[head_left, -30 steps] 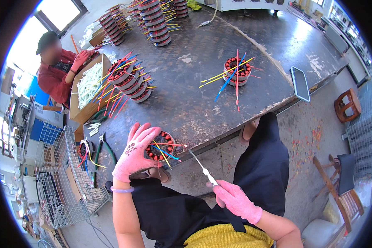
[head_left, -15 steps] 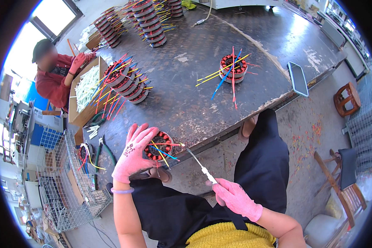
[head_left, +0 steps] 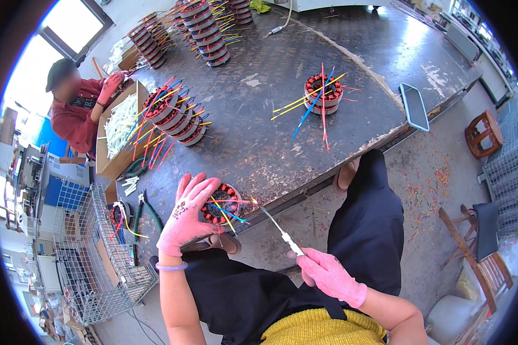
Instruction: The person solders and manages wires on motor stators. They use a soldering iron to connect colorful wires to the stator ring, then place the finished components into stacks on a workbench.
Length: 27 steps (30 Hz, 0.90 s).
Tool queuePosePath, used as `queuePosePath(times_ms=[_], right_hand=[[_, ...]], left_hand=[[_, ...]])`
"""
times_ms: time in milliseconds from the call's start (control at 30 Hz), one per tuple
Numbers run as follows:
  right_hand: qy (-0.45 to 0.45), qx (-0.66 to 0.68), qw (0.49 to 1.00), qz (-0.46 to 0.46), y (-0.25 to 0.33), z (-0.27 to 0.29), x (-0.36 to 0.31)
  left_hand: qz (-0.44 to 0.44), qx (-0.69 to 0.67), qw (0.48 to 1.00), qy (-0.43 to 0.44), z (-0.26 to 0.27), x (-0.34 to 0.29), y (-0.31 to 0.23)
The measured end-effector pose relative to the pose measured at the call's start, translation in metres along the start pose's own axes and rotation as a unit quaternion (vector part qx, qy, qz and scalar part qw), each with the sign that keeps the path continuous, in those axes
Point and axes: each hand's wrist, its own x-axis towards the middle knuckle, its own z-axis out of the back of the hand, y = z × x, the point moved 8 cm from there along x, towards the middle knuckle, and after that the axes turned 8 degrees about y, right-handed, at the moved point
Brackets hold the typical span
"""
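At the table's near edge, a motor stator (head_left: 229, 192) with red windings lies with red, blue and yellow wires crossing over it. My left hand (head_left: 185, 215), in a pink glove, grips its left side, the fingers reaching over the far rim and the thumb along the near side. My right hand (head_left: 331, 277), also gloved in pink, is closed round the white handle of a slim tool (head_left: 286, 237) with a thin metal shaft. The tool's tip is close to the end of a red wire (head_left: 244, 201) sticking out to the right; whether they touch I cannot tell.
A stack of stators (head_left: 175, 118) stands beyond my left hand, taller stacks (head_left: 204, 31) behind it. One stator (head_left: 322, 95) and a phone (head_left: 414, 107) sit to the right. Green-handled pliers (head_left: 148, 213) lie left. A co-worker (head_left: 80, 106) sits beside a box of white tubes (head_left: 121, 126).
My hands, the stator and the tool hold almost the same places. The view has shifted slightly, and the co-worker's hands have moved a little.
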Motion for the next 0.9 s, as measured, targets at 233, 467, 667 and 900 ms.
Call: queuePosePath(times_ms=[233, 467, 667, 900], right_hand=[[-0.008, 0.033, 0.999, -0.005, 0.0020, -0.0013, -0.0004], [-0.003, -0.008, 1.000, 0.003, 0.0023, 0.0001, 0.0006], [-0.006, -0.002, 1.000, 0.004, 0.0005, 0.0004, 0.0013], [-0.007, 0.026, 1.000, 0.005, 0.0022, -0.0006, 0.0008]], left_hand=[[-0.001, 0.000, 1.000, 0.000, -0.0007, 0.0001, 0.0003], [-0.001, 0.008, 1.000, 0.000, -0.0001, -0.0002, 0.0008], [0.000, 0.001, 1.000, -0.004, -0.0007, -0.0003, -0.0001], [-0.002, 0.005, 1.000, 0.001, -0.0007, 0.0007, 0.0000]])
